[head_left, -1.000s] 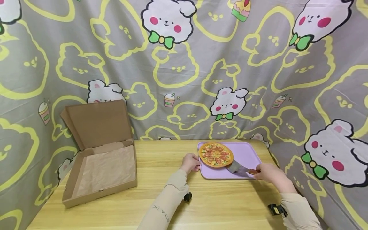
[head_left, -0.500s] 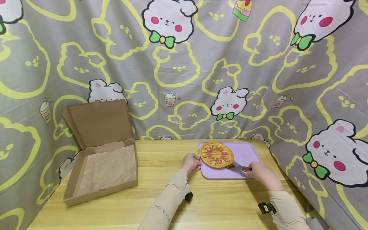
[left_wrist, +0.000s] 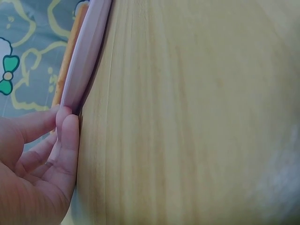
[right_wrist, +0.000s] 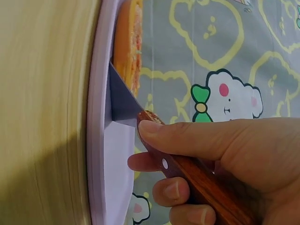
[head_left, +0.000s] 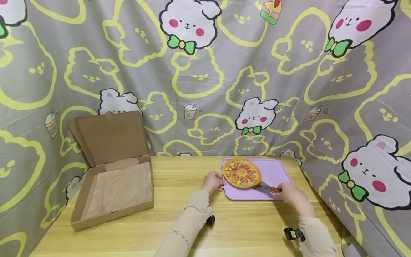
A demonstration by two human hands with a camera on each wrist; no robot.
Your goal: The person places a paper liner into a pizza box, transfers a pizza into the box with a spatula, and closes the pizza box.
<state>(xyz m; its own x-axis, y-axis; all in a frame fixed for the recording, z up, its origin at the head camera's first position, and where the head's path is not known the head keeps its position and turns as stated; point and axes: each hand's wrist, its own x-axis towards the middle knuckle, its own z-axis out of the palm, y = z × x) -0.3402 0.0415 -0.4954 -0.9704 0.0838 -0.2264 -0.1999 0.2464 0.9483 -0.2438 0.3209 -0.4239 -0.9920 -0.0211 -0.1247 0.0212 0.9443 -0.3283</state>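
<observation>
A round pizza (head_left: 241,173) lies on the left part of a lilac tray (head_left: 273,170). My left hand (head_left: 212,181) pinches the tray's left rim, with thumb and fingertips at the edge in the left wrist view. In my right hand (head_left: 293,196) is a metal spatula (right_wrist: 125,101) with a wooden handle (right_wrist: 194,176), the thumb lying along its top. The blade slopes down toward the tray, and its front part is hidden beneath the pizza's near right edge.
To the left stands a cardboard pizza box (head_left: 112,212) with its lid up and brown paper (head_left: 120,187) lining it. Both it and the tray are on a wooden table (head_left: 179,200). A patterned curtain (head_left: 199,78) hangs behind and at the sides.
My right hand has moved left with the spatula, and more of the blade has slid under the pizza. My left hand stays at the tray rim.
</observation>
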